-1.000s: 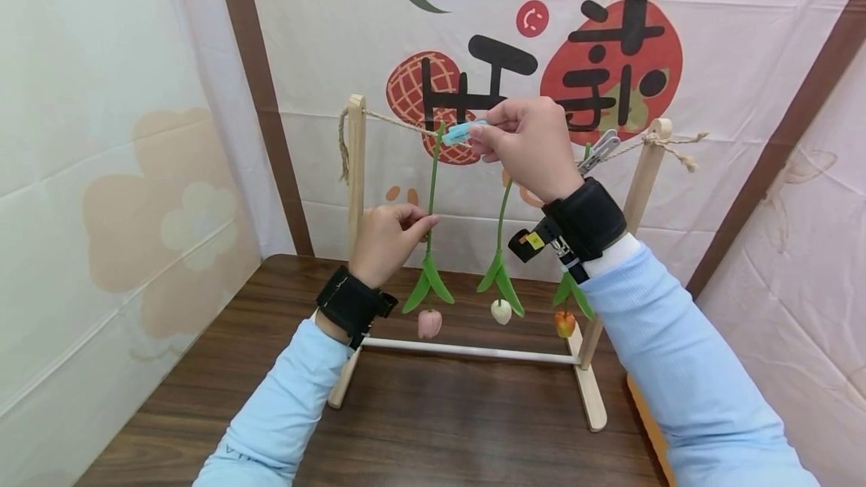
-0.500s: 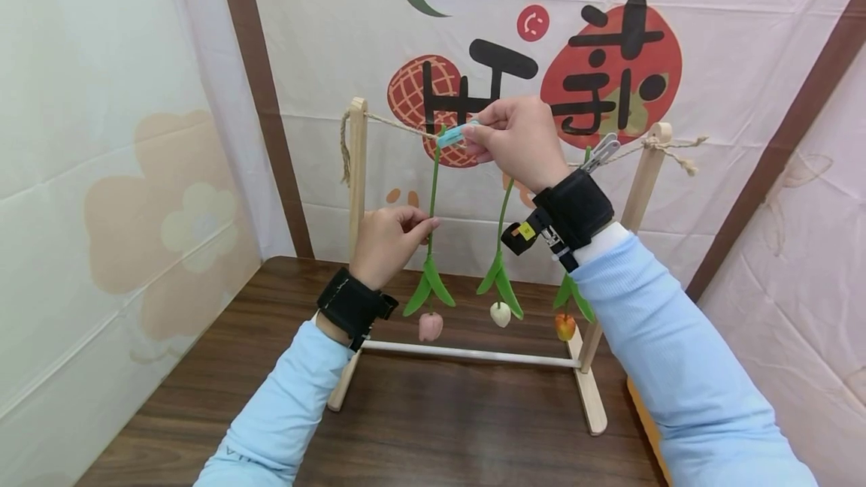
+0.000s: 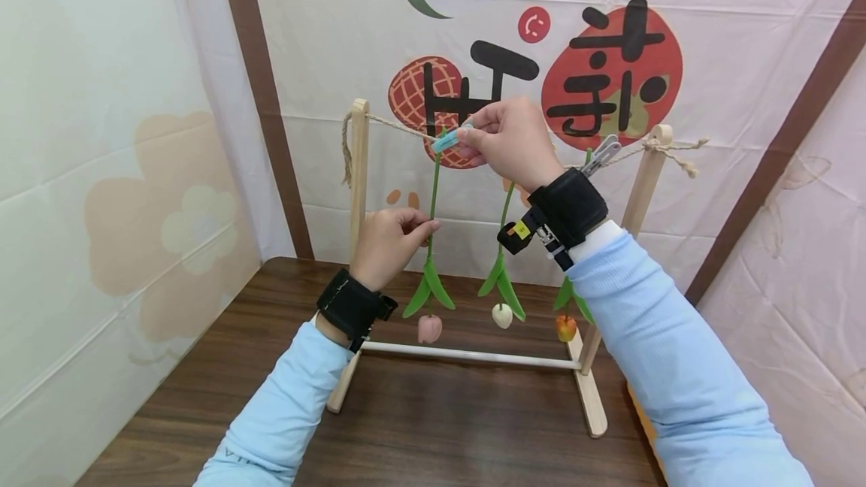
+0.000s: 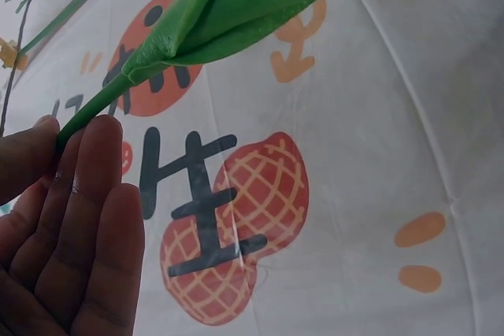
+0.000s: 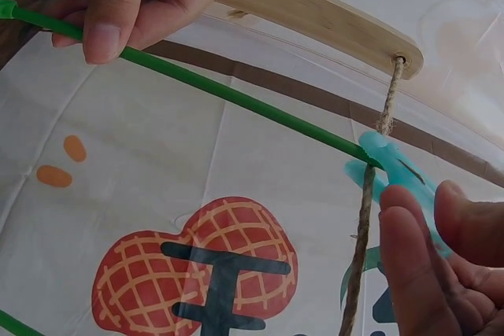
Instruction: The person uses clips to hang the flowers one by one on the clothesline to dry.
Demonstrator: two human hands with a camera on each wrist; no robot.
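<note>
A wooden rack (image 3: 356, 194) carries a twine line (image 3: 395, 123) (image 5: 365, 218) between its two posts. Three artificial tulips hang head down from it. My left hand (image 3: 391, 240) (image 4: 67, 218) pinches the green stem (image 3: 432, 194) (image 4: 118, 88) (image 5: 236, 94) of the leftmost one, whose pink bud (image 3: 429, 328) hangs low. My right hand (image 3: 504, 137) (image 5: 437, 261) pinches a light-blue clothespin (image 3: 446, 141) (image 5: 394, 175) that sits on the twine at the stem's top end. A white-bud tulip (image 3: 501, 315) and an orange-bud tulip (image 3: 565, 327) hang to the right.
A grey clothespin (image 3: 602, 154) clips the orange tulip near the right post (image 3: 643, 179). The rack stands on a dark wooden table (image 3: 433, 427) against a printed cloth backdrop (image 3: 575, 58). White fabric walls close in at left and right.
My right hand with the blue clothespin has shifted slightly left and down along the twine to the stem's top. My left hand keeps its pinch on the stem.
</note>
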